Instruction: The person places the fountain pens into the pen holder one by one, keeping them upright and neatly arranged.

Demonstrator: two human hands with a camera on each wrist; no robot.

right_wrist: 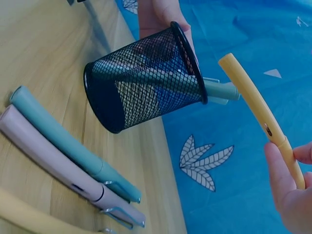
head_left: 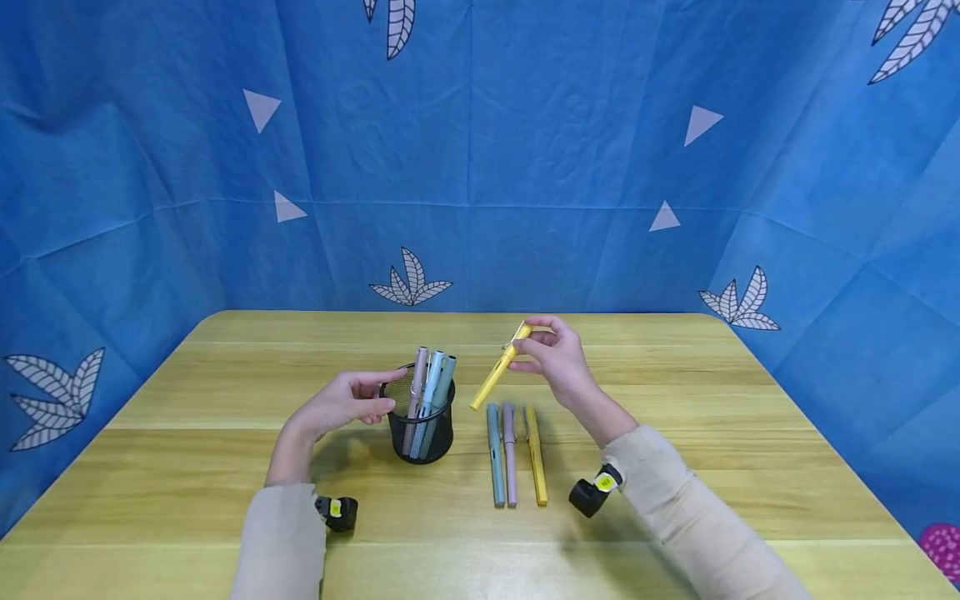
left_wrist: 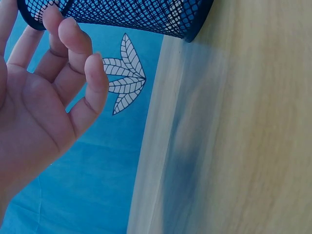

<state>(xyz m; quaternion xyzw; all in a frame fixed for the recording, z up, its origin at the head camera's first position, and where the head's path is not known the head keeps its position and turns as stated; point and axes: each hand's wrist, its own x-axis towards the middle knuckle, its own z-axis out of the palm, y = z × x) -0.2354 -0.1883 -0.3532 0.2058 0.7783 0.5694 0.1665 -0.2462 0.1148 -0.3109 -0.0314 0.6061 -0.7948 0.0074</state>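
Observation:
My right hand (head_left: 558, 354) pinches a yellow pen (head_left: 498, 368) by its capped end and holds it tilted above the table, its lower tip pointing down-left toward the black mesh pen cup (head_left: 420, 417). The right wrist view shows the yellow pen (right_wrist: 261, 114) held in the fingers (right_wrist: 287, 195) beside the cup (right_wrist: 141, 83). My left hand (head_left: 345, 404) rests open against the cup's left side, with fingertips (left_wrist: 73, 39) at the rim (left_wrist: 122, 14). Three pens, pink, light blue and teal (head_left: 429, 392), stand in the cup.
Three pens lie side by side on the wooden table (head_left: 675, 467) right of the cup: teal (head_left: 495, 454), pink (head_left: 510, 454) and yellow (head_left: 536, 454). A blue patterned cloth (head_left: 480, 150) walls in the table at the back and both sides.

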